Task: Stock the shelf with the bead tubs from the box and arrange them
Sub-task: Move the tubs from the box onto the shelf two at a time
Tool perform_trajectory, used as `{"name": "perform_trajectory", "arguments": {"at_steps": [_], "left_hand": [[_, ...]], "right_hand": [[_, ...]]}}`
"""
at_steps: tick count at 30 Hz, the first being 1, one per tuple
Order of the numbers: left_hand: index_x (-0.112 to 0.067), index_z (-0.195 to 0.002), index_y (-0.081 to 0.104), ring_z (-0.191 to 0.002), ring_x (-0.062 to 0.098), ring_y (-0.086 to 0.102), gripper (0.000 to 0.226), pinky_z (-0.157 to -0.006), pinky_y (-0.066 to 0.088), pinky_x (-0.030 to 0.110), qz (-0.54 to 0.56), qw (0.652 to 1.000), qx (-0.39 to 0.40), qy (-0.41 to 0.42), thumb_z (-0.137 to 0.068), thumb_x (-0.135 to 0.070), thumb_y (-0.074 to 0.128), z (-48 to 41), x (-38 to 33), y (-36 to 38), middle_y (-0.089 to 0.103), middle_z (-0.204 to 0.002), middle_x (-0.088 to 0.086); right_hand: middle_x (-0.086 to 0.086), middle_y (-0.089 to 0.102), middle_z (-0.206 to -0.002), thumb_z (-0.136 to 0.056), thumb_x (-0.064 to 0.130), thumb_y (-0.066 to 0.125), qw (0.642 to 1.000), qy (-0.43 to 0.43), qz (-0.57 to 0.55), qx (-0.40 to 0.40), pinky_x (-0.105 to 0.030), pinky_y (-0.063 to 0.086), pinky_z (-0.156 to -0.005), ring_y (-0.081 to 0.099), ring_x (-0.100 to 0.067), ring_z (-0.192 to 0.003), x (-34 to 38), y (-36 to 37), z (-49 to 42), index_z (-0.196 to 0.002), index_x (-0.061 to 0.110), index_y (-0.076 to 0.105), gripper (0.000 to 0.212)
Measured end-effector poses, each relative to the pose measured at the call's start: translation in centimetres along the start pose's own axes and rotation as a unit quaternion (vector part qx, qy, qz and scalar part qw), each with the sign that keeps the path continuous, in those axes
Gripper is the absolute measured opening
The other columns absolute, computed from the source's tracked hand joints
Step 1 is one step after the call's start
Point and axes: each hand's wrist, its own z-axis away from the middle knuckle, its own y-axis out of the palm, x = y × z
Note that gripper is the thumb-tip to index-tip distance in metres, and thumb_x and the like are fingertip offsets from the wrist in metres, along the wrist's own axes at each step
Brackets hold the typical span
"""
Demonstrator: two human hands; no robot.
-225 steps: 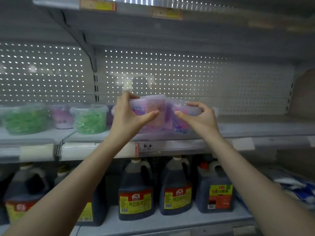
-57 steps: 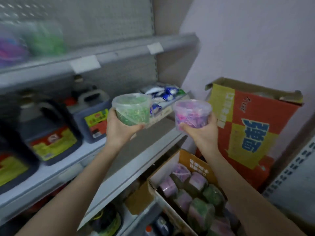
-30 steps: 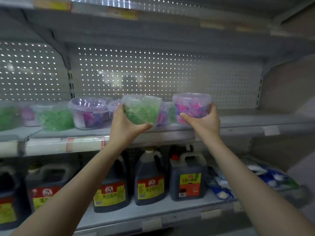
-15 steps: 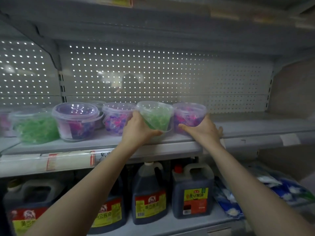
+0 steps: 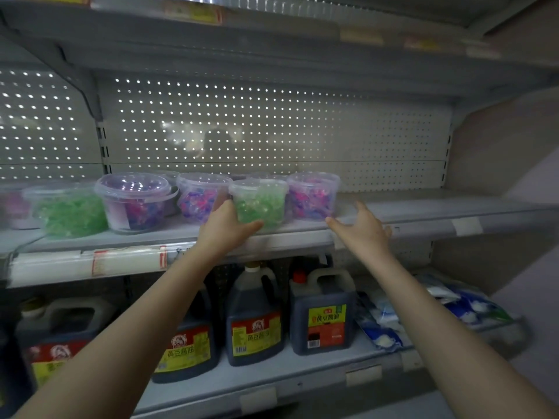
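Left hand (image 5: 225, 226) grips a clear lidded tub of green beads (image 5: 259, 204); right hand (image 5: 361, 229) spread, empty.

Three dark soy sauce jugs (image 5: 257, 316) with red-and-yellow labels stand in a row on the lower shelf (image 5: 302, 379). Just right of them lie blue-and-white bags (image 5: 423, 313). A perforated back panel (image 5: 272, 125) rises behind.

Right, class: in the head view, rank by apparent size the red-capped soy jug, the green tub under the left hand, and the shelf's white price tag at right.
1. Soy jug
2. Green tub
3. Price tag
The jug sits nearer the camera, so its true lead is unsure.
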Motion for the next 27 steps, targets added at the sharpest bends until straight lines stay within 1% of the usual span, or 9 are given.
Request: {"name": "perform_trajectory", "arguments": {"at_steps": [2, 5, 7, 10, 15, 18, 21, 24, 27], "left_hand": [[-0.005, -0.127, 0.05, -0.12, 0.027, 0.051, 0.054, -0.092, 0.04, 0.034, -0.001, 1.0, -0.019, 0.009, -0.082, -0.027, 0.069, 1.6, -0.1, -0.1, 0.055, -0.129, 0.011], [-0.006, -0.139, 0.038, -0.127, 0.027, 0.044, 0.063, -0.101, 0.036, 0.036, -0.015, 0.999, -0.027, 0.043, -0.086, -0.026, 0.064, 4.6, -0.4, 0.4, 0.045, -0.14, 0.013], [-0.01, -0.14, 0.038, -0.125, 0.027, 0.045, 0.058, -0.102, 0.037, 0.037, -0.036, 0.997, -0.007, 0.072, -0.089, -0.024, 0.06, 6.8, -0.5, 1.4, 0.043, -0.14, 0.012], [-0.015, -0.134, 0.046, -0.115, 0.028, 0.053, 0.048, -0.095, 0.044, 0.042, -0.087, 0.99, 0.021, 0.108, -0.089, -0.026, 0.056, 9.8, -0.6, 3.7, 0.048, -0.132, 0.007], [-0.018, -0.124, 0.052, -0.105, 0.028, 0.055, 0.035, -0.079, 0.043, 0.038, -0.166, 0.972, 0.083, 0.147, -0.089, -0.024, 0.05, 14.1, -0.7, 8.3, 0.054, -0.12, 0.005], [-0.018, -0.124, 0.051, -0.105, 0.031, 0.055, 0.035, -0.082, 0.043, 0.039, -0.198, 0.957, 0.127, 0.166, -0.089, -0.023, 0.05, 16.3, -1.0, 11.6, 0.053, -0.121, 0.006], [-0.016, -0.121, 0.052, -0.109, 0.031, 0.053, 0.033, -0.083, 0.042, 0.038, -0.213, 0.944, 0.169, 0.19, -0.088, -0.023, 0.049, 18.2, -1.7, 15.1, 0.054, -0.122, 0.007], [-0.019, -0.127, 0.05, -0.117, 0.028, 0.051, 0.037, -0.091, 0.039, 0.037, -0.202, 0.932, 0.22, 0.208, -0.09, -0.023, 0.048, 20.3, -2.2, 18.8, 0.054, -0.127, 0.006], [-0.019, -0.13, 0.048, -0.117, 0.029, 0.051, 0.04, -0.093, 0.038, 0.039, -0.194, 0.913, 0.28, 0.226, -0.09, -0.023, 0.047, 22.0, -2.7, 22.5, 0.051, -0.131, 0.007]], "right_hand": [[-0.007, 0.051, -0.138, -0.087, 0.045, 0.058, 1.0, -0.009, -0.012, -0.013, -0.053, 0.023, -0.112, 0.044, -0.027, -0.128, -1.3, -0.5, 1.8, -0.139, 0.017, 0.041, 0.062], [-0.005, 0.052, -0.136, -0.088, 0.036, 0.058, 1.0, -0.004, 0.027, -0.006, -0.052, 0.021, -0.112, 0.044, -0.026, -0.128, -3.9, -1.1, 4.6, -0.135, 0.02, 0.047, 0.05], [-0.006, 0.043, -0.145, -0.089, 0.032, 0.058, 0.998, 0.01, 0.061, 0.016, -0.052, 0.021, -0.113, 0.037, -0.027, -0.135, -5.9, -1.5, 6.5, -0.138, 0.019, 0.045, 0.052], [-0.009, 0.036, -0.15, -0.089, 0.027, 0.059, 0.994, 0.017, 0.106, 0.028, -0.05, 0.023, -0.113, 0.032, -0.028, -0.138, -9.0, -2.4, 9.5, -0.138, 0.017, 0.044, 0.052], [-0.008, 0.041, -0.146, -0.087, 0.018, 0.058, 0.985, 0.031, 0.166, 0.04, -0.047, 0.029, -0.11, 0.037, -0.028, -0.133, -14.2, -4.6, 14.7, -0.136, 0.016, 0.048, 0.05], [-0.009, 0.038, -0.146, -0.086, 0.015, 0.055, 0.973, 0.051, 0.216, 0.069, -0.045, 0.026, -0.111, 0.035, -0.028, -0.133, -17.4, -6.1, 17.7, -0.138, 0.018, 0.044, 0.054], [-0.006, 0.041, -0.144, -0.083, 0.014, 0.056, 0.967, 0.068, 0.237, 0.069, -0.043, 0.025, -0.111, 0.037, -0.026, -0.131, -20.7, -7.3, 20.7, -0.138, 0.02, 0.044, 0.056], [-0.006, 0.037, -0.147, -0.084, 0.014, 0.054, 0.96, 0.103, 0.247, 0.082, -0.042, 0.023, -0.11, 0.033, -0.026, -0.134, -23.9, -8.3, 23.5, -0.138, 0.02, 0.044, 0.055], [-0.008, 0.035, -0.148, -0.085, 0.012, 0.053, 0.955, 0.147, 0.242, 0.088, -0.044, 0.02, -0.113, 0.029, -0.026, -0.137, -26.6, -9.2, 26.3, -0.137, 0.019, 0.045, 0.052]]}}
